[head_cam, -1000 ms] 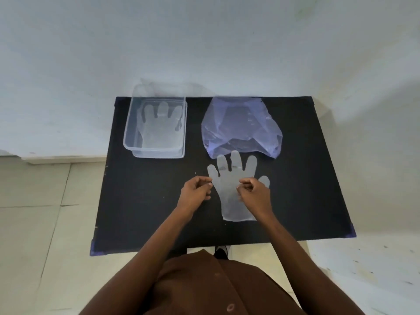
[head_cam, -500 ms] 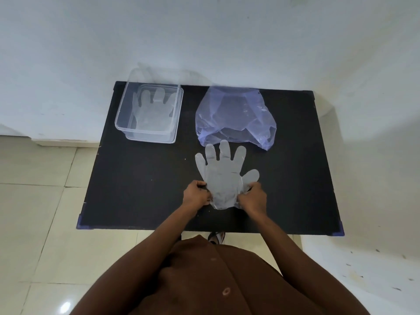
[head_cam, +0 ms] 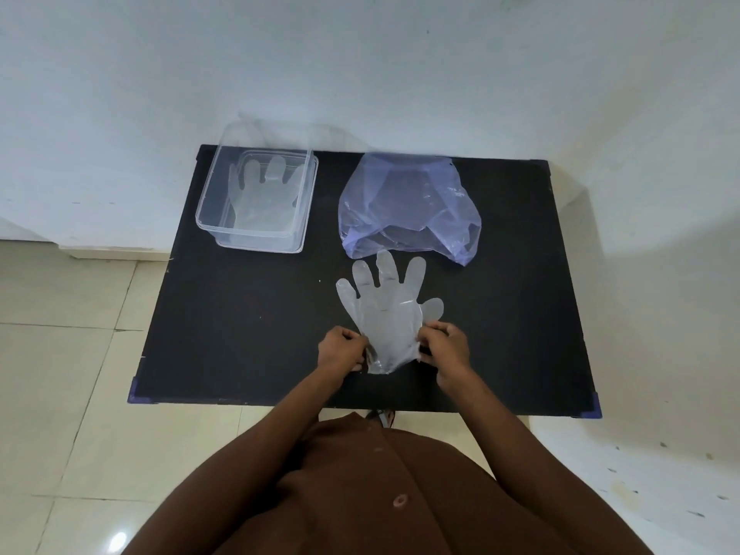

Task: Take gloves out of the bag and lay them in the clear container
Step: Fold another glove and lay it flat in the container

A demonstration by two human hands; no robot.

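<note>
A clear plastic glove [head_cam: 387,310] lies flat on the black table [head_cam: 248,314], fingers pointing away from me toward the bag. My left hand [head_cam: 342,350] pinches the left edge of its cuff and my right hand [head_cam: 444,346] pinches the right edge. A crumpled blue-tinted plastic bag [head_cam: 408,202] sits just beyond the glove's fingertips. The clear container [head_cam: 224,182] stands at the table's back left with another clear glove [head_cam: 266,194] lying flat inside it.
A white wall runs right behind the table's far edge. Cream floor tiles [head_cam: 68,354] surround the table on the left and near side. My brown-clad torso fills the bottom of the view.
Both hands slid from the glove's palm down to its cuff and now pinch its edges. The glove sits a little nearer me, and the cuff is slightly bunched.
</note>
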